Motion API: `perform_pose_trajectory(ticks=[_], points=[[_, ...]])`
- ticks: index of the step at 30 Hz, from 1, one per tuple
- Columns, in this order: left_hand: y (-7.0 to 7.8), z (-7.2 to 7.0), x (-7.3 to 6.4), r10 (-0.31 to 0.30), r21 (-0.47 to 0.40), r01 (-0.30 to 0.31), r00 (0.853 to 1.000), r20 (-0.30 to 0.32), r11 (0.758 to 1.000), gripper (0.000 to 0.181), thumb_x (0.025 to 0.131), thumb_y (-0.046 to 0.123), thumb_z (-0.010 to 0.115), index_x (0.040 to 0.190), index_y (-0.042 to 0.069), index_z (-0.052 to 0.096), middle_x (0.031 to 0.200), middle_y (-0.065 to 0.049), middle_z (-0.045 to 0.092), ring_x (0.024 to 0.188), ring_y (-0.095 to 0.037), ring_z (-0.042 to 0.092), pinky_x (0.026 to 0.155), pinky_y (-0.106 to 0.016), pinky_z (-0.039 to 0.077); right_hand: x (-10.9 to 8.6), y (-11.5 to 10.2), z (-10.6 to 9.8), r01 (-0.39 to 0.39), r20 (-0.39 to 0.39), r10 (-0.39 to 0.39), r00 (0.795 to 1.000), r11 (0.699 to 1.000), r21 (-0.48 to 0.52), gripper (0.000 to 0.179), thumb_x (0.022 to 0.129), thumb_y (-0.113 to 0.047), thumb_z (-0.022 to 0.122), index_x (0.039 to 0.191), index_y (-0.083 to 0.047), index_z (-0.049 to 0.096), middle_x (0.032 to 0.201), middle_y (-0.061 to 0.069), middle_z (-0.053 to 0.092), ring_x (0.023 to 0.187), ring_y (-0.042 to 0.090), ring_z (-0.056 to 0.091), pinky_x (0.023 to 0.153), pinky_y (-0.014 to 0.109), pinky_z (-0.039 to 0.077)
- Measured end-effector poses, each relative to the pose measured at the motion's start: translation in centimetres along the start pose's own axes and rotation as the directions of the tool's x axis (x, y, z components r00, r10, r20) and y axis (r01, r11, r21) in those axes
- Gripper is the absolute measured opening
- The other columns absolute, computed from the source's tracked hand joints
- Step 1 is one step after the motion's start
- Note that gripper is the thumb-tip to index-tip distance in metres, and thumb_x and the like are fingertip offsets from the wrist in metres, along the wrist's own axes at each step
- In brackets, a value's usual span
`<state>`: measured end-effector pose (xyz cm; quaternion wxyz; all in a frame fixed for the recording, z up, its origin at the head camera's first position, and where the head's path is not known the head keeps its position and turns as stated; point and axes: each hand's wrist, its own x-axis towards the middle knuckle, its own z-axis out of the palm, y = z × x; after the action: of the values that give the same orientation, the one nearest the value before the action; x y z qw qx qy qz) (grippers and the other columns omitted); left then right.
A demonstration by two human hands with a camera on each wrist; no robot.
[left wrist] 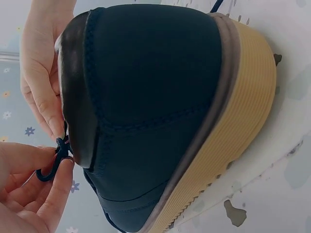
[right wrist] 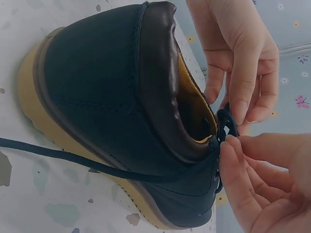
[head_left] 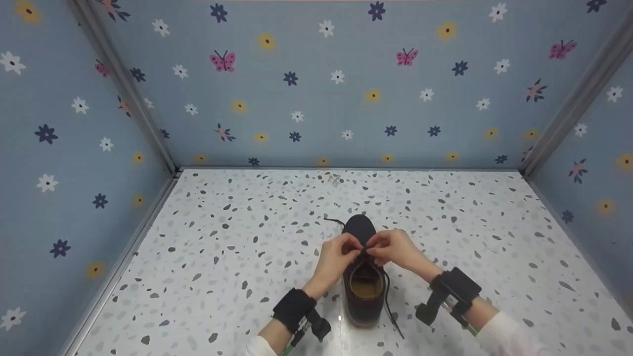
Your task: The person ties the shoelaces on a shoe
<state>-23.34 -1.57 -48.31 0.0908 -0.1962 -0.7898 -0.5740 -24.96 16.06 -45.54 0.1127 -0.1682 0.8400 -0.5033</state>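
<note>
White sleeves point(head_left: 261, 346) end short of the wrists in the foreground, where black straps point(head_left: 295, 310) carrying small devices circle both forearms. Just beyond, a single dark blue shoe point(head_left: 365, 316) stands upright on its sole, heel toward the person, toe pointing away, on a white surface point(head_left: 237, 296) flecked with gray. Its ribbed sole point(left wrist: 252, 73) is tan, its padded collar point(right wrist: 158, 63) shiny dark brown, its lining point(right wrist: 187, 92) yellow. One end of the dark lace point(right wrist: 63, 154) trails down the shoe's right side onto the surface.

Farther forward, above the shoe's opening, the left hand point(head_left: 339, 254) and right hand point(head_left: 395, 249) meet at the lacing. The left hand's fingers, curled and nearly closed against the thumb, pinch a loop of lace; the right hand's fingers, drawn in just as tightly, grip lace beside it. Past them lies the rounded toe point(head_left: 360, 228), with another lace end reaching out to its left. Behind it all rises a pale blue back wall point(head_left: 316, 99) patterned with flowers and pink butterflies, flanked by matching side walls point(head_left: 29, 217).
</note>
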Motion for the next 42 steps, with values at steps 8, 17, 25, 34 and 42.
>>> perform_pose_trajectory(ticks=[8, 17, 25, 34, 42], points=[[0.0, 0.1, 0.0, 0.029, 0.011, -0.029, 1.0, -0.008, 1.0, 0.013, 0.075, -0.008, 0.065, 0.079, 0.003, 0.062, 0.077, 0.0, 0.062, 0.073, -0.013, 0.058, 0.067, -0.029, 0.047, 0.0, -0.1, 0.0, -0.034, 0.007, 0.034, 0.999, 0.999, 0.023, 0.016, 0.079, 0.003, 0.064, 0.094, 0.011, 0.061, 0.07, 0.013, 0.062, 0.058, 0.023, 0.062, 0.054, 0.032, 0.051], [-0.1, 0.2, 0.0, 0.047, -0.004, -0.047, 0.999, 0.0, 0.999, 0.012, 0.075, -0.008, 0.065, 0.08, 0.003, 0.062, 0.078, -0.001, 0.063, 0.076, -0.012, 0.059, 0.071, -0.027, 0.046, 0.3, -0.3, 0.2, -0.032, 0.006, 0.033, 0.999, 0.996, -0.087, 0.011, 0.079, 0.003, 0.063, 0.09, 0.006, 0.065, 0.074, 0.01, 0.064, 0.056, 0.018, 0.06, 0.051, 0.029, 0.05], [-0.2, 0.3, -0.2, 0.061, -0.059, -0.06, 0.998, 0.024, 0.996, 0.019, 0.075, -0.003, 0.069, 0.089, 0.0, 0.058, 0.085, -0.008, 0.062, 0.077, -0.019, 0.059, 0.07, -0.031, 0.047, 0.3, 0.1, 0.4, 0.027, -0.011, -0.028, 1.0, 0.993, -0.114, 0.004, 0.08, 0.001, 0.064, 0.083, 0.004, 0.065, 0.072, 0.008, 0.063, 0.055, 0.019, 0.059, 0.048, 0.03, 0.05], [-0.2, 0.6, 0.0, 0.052, -0.015, -0.052, 0.999, 0.0, 0.999, 0.023, 0.069, -0.014, 0.065, 0.086, 0.0, 0.058, 0.083, -0.006, 0.061, 0.076, -0.016, 0.059, 0.068, -0.027, 0.047, 0.2, 0.3, -0.4, -0.018, 0.079, 0.017, 0.997, 1.0, 0.01, 0.013, 0.083, -0.002, 0.062, 0.09, 0.008, 0.064, 0.078, 0.011, 0.063, 0.06, 0.019, 0.061, 0.054, 0.033, 0.051], [-0.2, 0.5, -0.2, 0.055, -0.006, -0.055, 0.998, 0.002, 0.998, 0.023, 0.07, -0.013, 0.065, 0.085, 0.002, 0.057, 0.082, -0.003, 0.06, 0.077, -0.014, 0.058, 0.068, -0.026, 0.047, 0.6, 0.9, -1.9, -0.028, 0.113, 0.031, 0.993, 0.999, -0.024, 0.021, 0.091, -0.015, 0.056, 0.09, 0.004, 0.064, 0.074, 0.014, 0.061, 0.067, 0.031, 0.058, 0.054, 0.032, 0.05]])
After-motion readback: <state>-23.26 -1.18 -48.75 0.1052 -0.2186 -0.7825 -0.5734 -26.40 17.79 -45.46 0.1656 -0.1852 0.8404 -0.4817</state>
